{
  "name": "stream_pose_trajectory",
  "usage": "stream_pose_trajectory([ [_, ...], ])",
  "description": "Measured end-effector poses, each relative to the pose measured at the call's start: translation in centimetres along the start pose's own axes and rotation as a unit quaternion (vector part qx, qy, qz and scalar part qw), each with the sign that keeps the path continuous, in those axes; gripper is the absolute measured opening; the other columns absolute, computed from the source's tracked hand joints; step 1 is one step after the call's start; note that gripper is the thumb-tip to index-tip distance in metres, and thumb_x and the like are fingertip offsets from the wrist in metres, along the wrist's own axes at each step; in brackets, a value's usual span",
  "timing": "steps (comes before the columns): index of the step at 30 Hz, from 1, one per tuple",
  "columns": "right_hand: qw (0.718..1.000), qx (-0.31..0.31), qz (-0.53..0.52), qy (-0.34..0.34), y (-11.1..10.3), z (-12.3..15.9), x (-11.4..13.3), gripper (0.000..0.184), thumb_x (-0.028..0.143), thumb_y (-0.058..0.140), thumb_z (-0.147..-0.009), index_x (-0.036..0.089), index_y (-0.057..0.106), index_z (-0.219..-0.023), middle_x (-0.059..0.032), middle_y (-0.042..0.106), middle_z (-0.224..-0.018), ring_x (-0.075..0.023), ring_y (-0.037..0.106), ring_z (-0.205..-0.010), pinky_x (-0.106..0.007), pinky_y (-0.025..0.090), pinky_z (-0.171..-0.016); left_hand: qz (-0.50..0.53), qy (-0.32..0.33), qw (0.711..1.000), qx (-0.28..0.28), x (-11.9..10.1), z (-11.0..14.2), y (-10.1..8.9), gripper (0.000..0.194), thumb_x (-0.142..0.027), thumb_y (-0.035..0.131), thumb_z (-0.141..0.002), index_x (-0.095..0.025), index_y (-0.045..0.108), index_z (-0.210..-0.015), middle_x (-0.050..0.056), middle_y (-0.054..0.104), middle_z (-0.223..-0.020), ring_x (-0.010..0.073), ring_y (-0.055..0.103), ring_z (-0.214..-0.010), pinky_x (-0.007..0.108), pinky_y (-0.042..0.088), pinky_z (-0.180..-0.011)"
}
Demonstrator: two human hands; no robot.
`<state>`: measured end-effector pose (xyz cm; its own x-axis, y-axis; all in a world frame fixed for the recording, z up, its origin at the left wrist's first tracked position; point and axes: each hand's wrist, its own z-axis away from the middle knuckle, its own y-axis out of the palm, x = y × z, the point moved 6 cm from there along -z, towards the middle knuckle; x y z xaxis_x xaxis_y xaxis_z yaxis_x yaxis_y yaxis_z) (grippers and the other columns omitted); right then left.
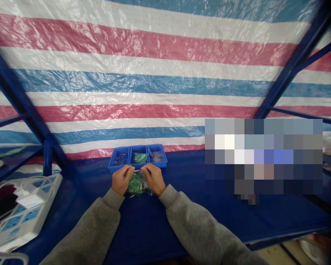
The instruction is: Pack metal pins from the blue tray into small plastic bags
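Observation:
My left hand [122, 179] and my right hand [155, 178] come close together over the blue table, fingers closed in a pinch. A small, pale, thin item [137, 170] shows between the fingertips; its kind is too small to tell. Just below the hands lies a pile of green pieces [137, 183], with clear plastic around it on the right side. Behind the hands sits a row of blue bins [112, 166]. The left bin has thin metal parts [120, 159], the middle one green pieces [139, 158], the right one clear plastic pieces [156, 156].
A white power strip [38, 221] with tangled white cables stands at the left. Blue metal frame posts [27, 99] rise on both sides. A striped plastic sheet [154, 84] hangs behind the blue tabletop [143, 232]. A pixelated block [263, 156] hides the right side.

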<state>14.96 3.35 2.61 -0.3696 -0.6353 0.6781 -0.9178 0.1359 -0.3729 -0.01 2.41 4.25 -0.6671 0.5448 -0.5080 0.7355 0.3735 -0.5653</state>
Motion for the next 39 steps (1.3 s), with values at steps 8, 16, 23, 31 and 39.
stream_pose_trajectory([
  [8, 0.999, -0.025, 0.032, 0.013, -0.3, -0.2, -0.6, 0.035, 0.032, 0.041, -0.092, 0.017, 0.058, -0.066, -0.0007, 0.057, -0.063, -0.0116, 0.051, -0.060, -0.022, 0.036, -0.062, 0.049, 0.036, 0.998, 0.027, -0.5, -0.2, 0.7, 0.017, -0.033, 0.054, -0.083, -0.017, 0.060, -0.083, 0.002, 0.063, -0.074, 0.0118, 0.057, -0.062, 0.021, 0.045, -0.058],
  [16, 0.999, -0.017, 0.017, 0.023, -0.2, -0.1, -0.8, 0.039, 0.037, 0.042, -0.091, 0.016, 0.058, -0.062, 0.0008, 0.055, -0.057, -0.0105, 0.048, -0.054, -0.022, 0.035, -0.057, 0.000, 0.006, 0.996, 0.093, -0.5, -0.2, 1.4, 0.031, -0.034, 0.037, -0.091, -0.018, 0.051, -0.068, -0.003, 0.052, -0.054, 0.0107, 0.051, -0.051, 0.022, 0.039, -0.057],
  [23, 0.999, 0.040, -0.029, 0.001, 0.4, 0.0, -0.1, 0.021, 0.033, 0.050, -0.087, 0.016, 0.062, -0.080, -0.0012, 0.060, -0.072, -0.0112, 0.051, -0.061, -0.021, 0.039, -0.060, -0.011, -0.045, 0.997, 0.064, 0.5, -0.3, 0.8, 0.047, -0.036, 0.036, -0.091, -0.017, 0.045, -0.049, -0.005, 0.045, -0.040, 0.0085, 0.047, -0.042, 0.022, 0.036, -0.054],
  [31, 0.997, 0.058, -0.037, 0.022, 0.3, 0.0, 0.5, 0.039, 0.035, 0.036, -0.093, 0.017, 0.053, -0.063, 0.0028, 0.049, -0.057, -0.0097, 0.046, -0.056, -0.020, 0.035, -0.058, 0.104, -0.045, 0.993, 0.039, 0.5, -0.2, 0.6, 0.026, -0.035, 0.045, -0.088, -0.017, 0.058, -0.077, -0.003, 0.057, -0.056, 0.0093, 0.052, -0.047, 0.021, 0.042, -0.052],
  [39, 0.996, 0.045, -0.057, 0.042, 0.1, 0.0, 0.0, 0.042, 0.037, 0.034, -0.094, 0.016, 0.057, -0.065, 0.0031, 0.047, -0.054, -0.0096, 0.045, -0.052, -0.020, 0.035, -0.056, 0.084, -0.007, 0.996, 0.029, -0.1, -0.4, 0.3, 0.026, -0.034, 0.049, -0.085, -0.017, 0.058, -0.067, -0.002, 0.054, -0.054, 0.0093, 0.050, -0.048, 0.020, 0.043, -0.052],
])
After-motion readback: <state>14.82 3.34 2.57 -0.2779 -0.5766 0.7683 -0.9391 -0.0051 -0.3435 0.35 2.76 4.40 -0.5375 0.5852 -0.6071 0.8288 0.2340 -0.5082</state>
